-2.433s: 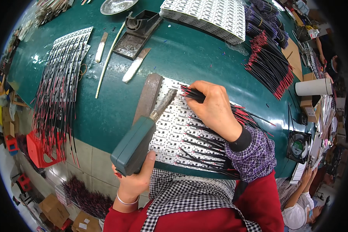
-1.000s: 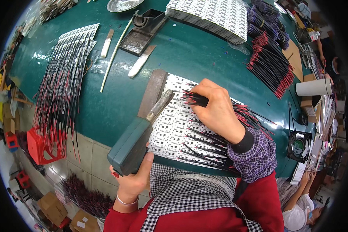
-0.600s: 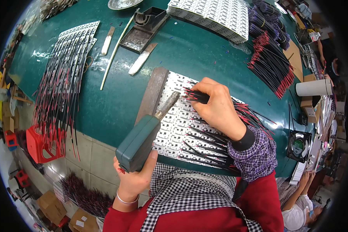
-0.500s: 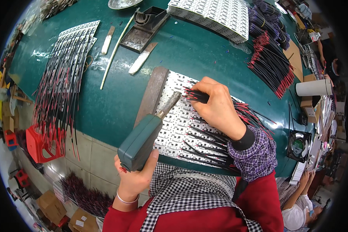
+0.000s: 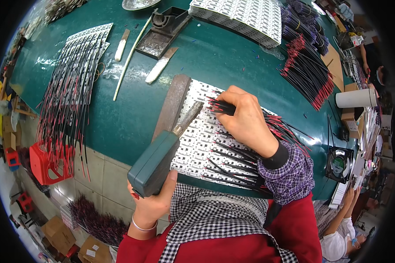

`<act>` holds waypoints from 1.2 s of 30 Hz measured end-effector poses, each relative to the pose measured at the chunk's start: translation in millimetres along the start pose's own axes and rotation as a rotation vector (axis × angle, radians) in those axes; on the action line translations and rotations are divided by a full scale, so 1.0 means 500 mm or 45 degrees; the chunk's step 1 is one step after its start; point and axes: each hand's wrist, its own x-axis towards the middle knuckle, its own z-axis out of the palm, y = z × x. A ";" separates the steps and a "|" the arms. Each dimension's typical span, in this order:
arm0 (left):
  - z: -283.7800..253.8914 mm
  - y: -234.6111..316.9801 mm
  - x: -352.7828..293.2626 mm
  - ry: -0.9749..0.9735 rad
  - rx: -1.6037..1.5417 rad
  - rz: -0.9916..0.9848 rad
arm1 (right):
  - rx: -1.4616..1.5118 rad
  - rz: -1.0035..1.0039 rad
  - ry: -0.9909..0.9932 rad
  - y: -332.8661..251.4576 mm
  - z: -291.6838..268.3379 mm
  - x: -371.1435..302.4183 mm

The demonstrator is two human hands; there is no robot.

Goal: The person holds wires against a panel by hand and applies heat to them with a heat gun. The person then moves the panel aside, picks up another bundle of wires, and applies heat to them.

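At lower centre, the left hand (image 5: 156,199) wraps round the green handle of a soldering iron (image 5: 152,161), which slants up and right over a white circuit sheet (image 5: 191,151) in mid-frame. Its tip lies just left of the red-ended black wires (image 5: 222,107) that the right hand (image 5: 245,117), the nearer one to the sheet, pinches with their ends pointing left. Farther off, a stack of white sheets (image 5: 239,17) stands at the top.

The left hand (image 5: 156,199) is low, its fingers curled in a firm grip, and the thumb (image 5: 169,183) points upward. The left wrist (image 5: 143,228) is below it. The right hand (image 5: 248,116) shows its back to above; thumb and index finger are pinched together. The right forearm (image 5: 289,175) comes obliquely from the lower right.
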 end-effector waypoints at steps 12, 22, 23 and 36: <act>0.002 0.006 0.001 -0.068 0.003 -0.014 | 0.009 -0.026 -0.008 0.005 0.000 0.001; -0.011 -0.015 -0.017 -0.059 0.065 0.195 | 0.003 -0.055 -0.025 0.000 -0.003 -0.002; -0.010 -0.013 -0.018 -0.024 0.020 0.154 | 0.001 -0.047 -0.043 -0.001 -0.005 -0.003; -0.022 0.008 -0.022 0.030 -0.180 -0.045 | 0.458 -0.203 0.246 -0.023 -0.009 -0.038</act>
